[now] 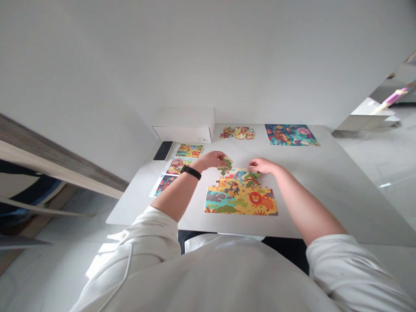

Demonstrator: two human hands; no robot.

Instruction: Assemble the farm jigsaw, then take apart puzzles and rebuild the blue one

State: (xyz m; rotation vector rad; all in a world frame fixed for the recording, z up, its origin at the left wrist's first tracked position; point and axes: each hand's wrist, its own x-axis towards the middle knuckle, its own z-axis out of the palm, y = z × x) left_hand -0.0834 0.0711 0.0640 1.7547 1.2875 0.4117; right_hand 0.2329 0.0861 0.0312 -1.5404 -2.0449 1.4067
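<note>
A partly assembled jungle-animal jigsaw puzzle point(240, 195) lies on the white table point(312, 182), with a lion and a hippo in its bright yellow lower part. My left hand point(210, 159), with a black wristband point(191, 172) on the wrist, grips a green-toned jigsaw piece point(225, 165) at the puzzle's upper left. My right hand point(261, 165) comes in from the right, its fingertips on a pale-edged piece point(242, 170) along the top of the puzzle. A small heap of loose pieces point(237, 132) lies farther back.
A finished blue animal puzzle point(290, 134) lies at the table's far right. Several picture cards point(189, 150) and a black phone point(163, 151) sit along the left side, near a white box point(183, 125). The table's front edge runs close to my body.
</note>
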